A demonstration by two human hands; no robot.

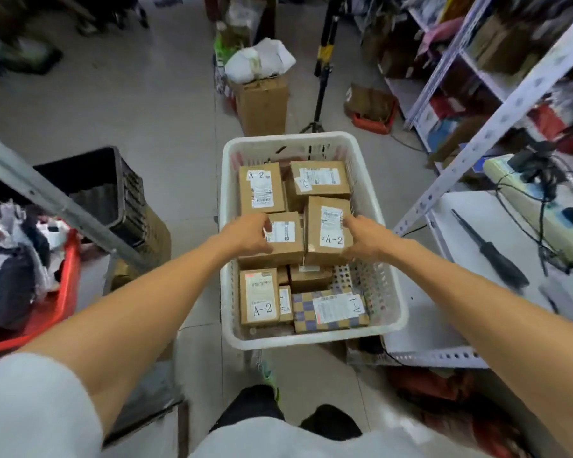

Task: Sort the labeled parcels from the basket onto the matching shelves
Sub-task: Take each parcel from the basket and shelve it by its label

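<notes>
Down at centre frame, reaching into the white basket with both arms. Curling the left grip round the left edge of the middle parcel, thumb over its label, so no code readable. Closing the right grip on the right side of the tilted A-2 parcel, likely to lift both at once. Leaving a checkered A-1 parcel at lower right of the basket. Probably bound for the shelving at right of frame.

Parcel stockrm/warehouse: metal shelving w/ goods, labeled cartons in basket, bins on floor.
</notes>
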